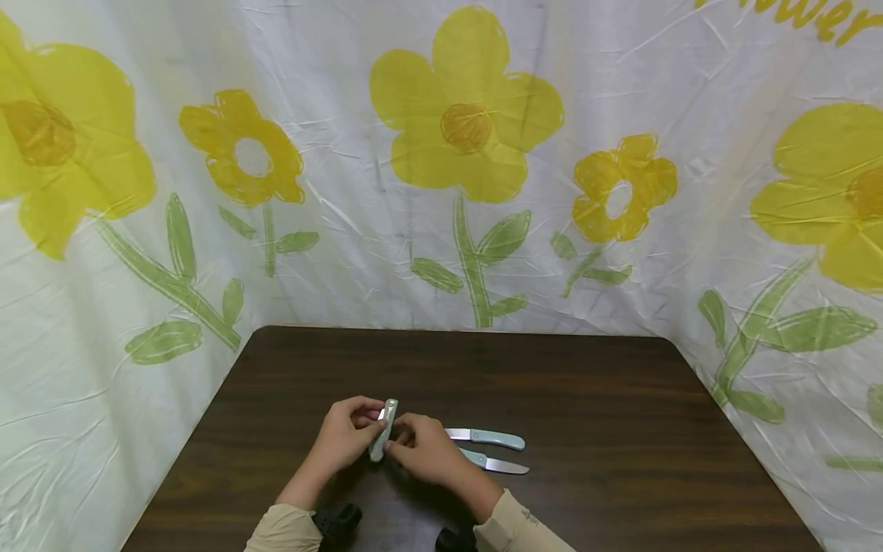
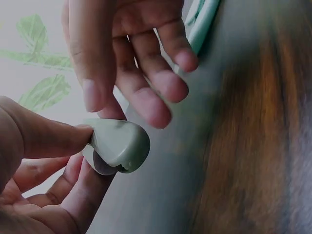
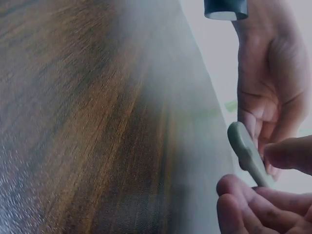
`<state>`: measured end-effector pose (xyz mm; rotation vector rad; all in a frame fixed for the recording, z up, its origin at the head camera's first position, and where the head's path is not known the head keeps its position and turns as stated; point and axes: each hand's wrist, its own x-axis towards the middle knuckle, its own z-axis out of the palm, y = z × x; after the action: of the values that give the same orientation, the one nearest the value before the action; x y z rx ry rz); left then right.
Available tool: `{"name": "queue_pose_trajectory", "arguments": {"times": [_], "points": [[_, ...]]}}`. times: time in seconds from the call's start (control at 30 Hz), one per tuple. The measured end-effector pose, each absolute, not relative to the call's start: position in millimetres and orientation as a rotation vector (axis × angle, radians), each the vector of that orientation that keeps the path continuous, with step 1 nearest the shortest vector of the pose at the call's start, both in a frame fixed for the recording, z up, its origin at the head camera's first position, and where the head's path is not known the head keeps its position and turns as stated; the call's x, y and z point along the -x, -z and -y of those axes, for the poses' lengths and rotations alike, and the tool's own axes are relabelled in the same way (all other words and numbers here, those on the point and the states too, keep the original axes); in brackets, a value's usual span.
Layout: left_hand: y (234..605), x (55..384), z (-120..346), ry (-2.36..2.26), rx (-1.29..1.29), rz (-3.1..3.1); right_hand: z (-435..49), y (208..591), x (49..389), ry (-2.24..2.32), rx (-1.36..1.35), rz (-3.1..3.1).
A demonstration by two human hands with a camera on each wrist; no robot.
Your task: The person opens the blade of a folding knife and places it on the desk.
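Both the left hand (image 1: pixel 345 438) and the right hand (image 1: pixel 422 448) pinch one pale-green-handled folding knife (image 1: pixel 383 429) upright above the dark wooden table (image 1: pixel 621 399), apparently mid-handling, while two matching pale-green-handled knives (image 1: pixel 491 438) lie untouched just beside the right hand.

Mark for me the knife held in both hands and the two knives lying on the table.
held knife (image 1: pixel 383 431), head view, on its pale green handle.
far knife (image 1: pixel 497 438), head view, on its green handle.
near knife (image 1: pixel 507 465), head view, on its blade.
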<state>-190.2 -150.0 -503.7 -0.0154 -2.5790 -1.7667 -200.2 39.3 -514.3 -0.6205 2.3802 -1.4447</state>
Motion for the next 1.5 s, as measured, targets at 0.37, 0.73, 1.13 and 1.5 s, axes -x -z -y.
{"name": "queue_pose_trajectory", "arguments": {"times": [0.37,0.73,1.13,1.5], "points": [[494,187,143,1.870,0.062,2.492,-43,517,203,1.671,0.525,-2.305],[494,186,137,1.914,0.078,2.450,-49,520,203,1.800,0.531,-2.257],[497,188,131,1.982,0.076,2.465,-56,522,204,1.906,0.506,-2.185],[494,185,124,2.014,0.073,2.464,-60,523,203,1.936,0.518,-2.227]]}}
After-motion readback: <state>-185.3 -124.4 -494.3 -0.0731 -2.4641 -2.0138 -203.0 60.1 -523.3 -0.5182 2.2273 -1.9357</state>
